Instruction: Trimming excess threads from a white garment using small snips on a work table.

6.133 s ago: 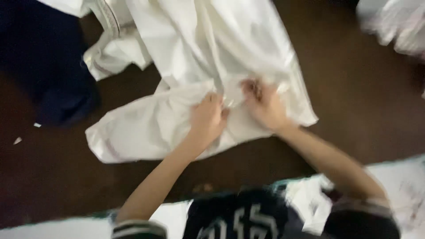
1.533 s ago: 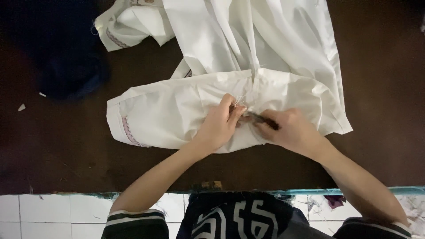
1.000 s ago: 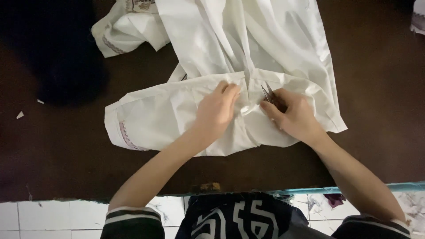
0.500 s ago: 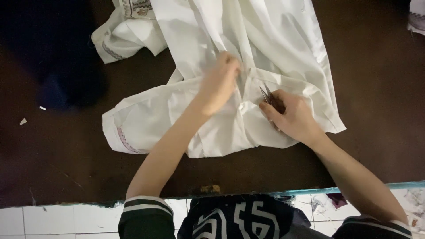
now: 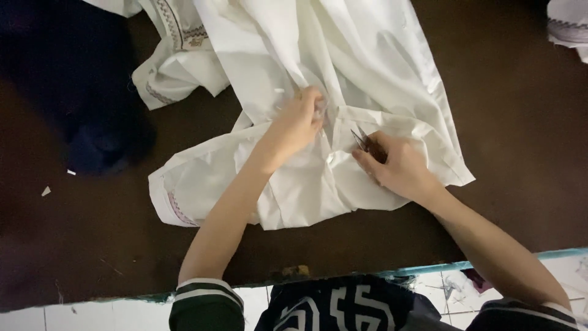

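White garment (image 5: pixel 367 73) is lying across the dark table (image 5: pixel 520 122), the left hand (image 5: pixel 297 125) pinching a fold while the right hand (image 5: pixel 398 168) is gripping small snips (image 5: pixel 361 141), whose points are risking nicking cloth bunched beside them.

1. No packages, labels, signs or screens show in this view.
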